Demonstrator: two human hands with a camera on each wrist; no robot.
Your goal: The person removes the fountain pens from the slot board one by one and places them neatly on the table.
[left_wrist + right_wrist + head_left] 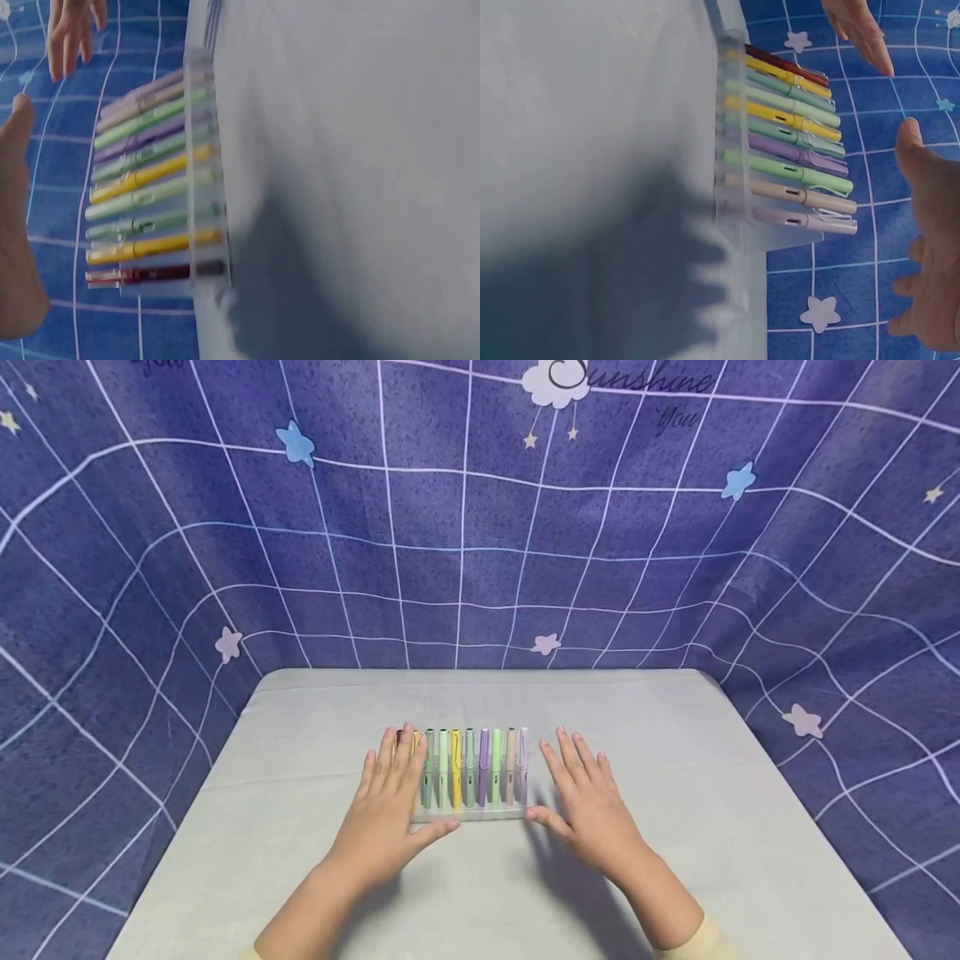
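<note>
A clear stand holds a row of several capped pens on the table, each upright and leaning back. Among them are a yellow pen, a purple pen and, at the right end, a pale lilac pen. The dark red pen at the left end is mostly covered by my left hand in the head view. That hand is raised with fingers extended and thumb spread. My right hand is spread likewise beside the stand's right end. Both wrist views show the hands apart from the pens.
A pale grey cloth covers the table. Behind it and along both sides hangs a blue curtain with white grid lines, stars and a cloud. Shadows of the hands fall on the cloth.
</note>
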